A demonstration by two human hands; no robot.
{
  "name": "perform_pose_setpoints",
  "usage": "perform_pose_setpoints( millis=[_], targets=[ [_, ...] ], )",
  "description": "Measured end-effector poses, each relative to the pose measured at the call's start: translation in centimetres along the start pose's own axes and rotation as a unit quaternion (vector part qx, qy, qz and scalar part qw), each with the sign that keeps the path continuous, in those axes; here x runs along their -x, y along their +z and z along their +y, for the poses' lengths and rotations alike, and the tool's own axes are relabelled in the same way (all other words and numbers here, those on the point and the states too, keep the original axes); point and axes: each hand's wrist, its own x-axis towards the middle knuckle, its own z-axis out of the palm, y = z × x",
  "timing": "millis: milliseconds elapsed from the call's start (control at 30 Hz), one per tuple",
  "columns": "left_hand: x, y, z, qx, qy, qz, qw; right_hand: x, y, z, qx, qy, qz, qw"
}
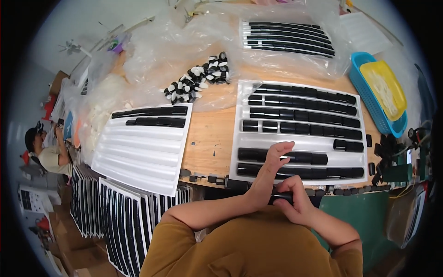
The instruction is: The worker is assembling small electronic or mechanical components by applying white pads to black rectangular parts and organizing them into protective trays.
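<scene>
My right hand (296,203) is closed round a short, glossy black tube (282,197) close to my body. Beside it my left hand (267,177) is raised with its fingers stretched out, the heel of the palm by the tube's left end; whether they touch I cannot tell. Just beyond both hands lies a white grooved tray (286,138) with rows of black cylindrical pieces, some grooves only partly filled. To the left, another white grooved tray (138,152) lies tilted, with black pieces in its two far grooves.
Small black and white oval pieces (198,78) lie heaped on plastic sheeting (157,60). A filled tray (288,39) rests at the back. At right stands a blue basket (369,92) holding a yellow one (383,87). Filled trays (122,221) stand at lower left; a person (50,152) sits far left.
</scene>
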Motion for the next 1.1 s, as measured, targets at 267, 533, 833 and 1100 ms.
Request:
perform_pose_setpoints(
  millis=[267, 533, 833, 1100],
  targets=[
    [-8.0, -14.2, -0.1, -0.432, 0.148, 0.317, 0.831, -1.5, -5.1, 0.6, 0.167, 0.096, 0.225, 0.955],
    [-6.6, -36.8, 3.6, -0.714, -0.015, 0.348, 0.607, 6.9, -18.0, 5.6, 0.228, 0.173, 0.395, 0.873],
    [-7.5, -35.0, 2.0, -0.709, 0.003, 0.362, 0.605, 5.2, -14.0, 6.1, 0.26, 0.232, 0.462, 0.816],
    [-8.2, -35.3, 2.0, -0.72, -0.011, 0.359, 0.594, 5.6, -14.5, 6.9, 0.573, 0.123, 0.448, 0.676]
  ],
)
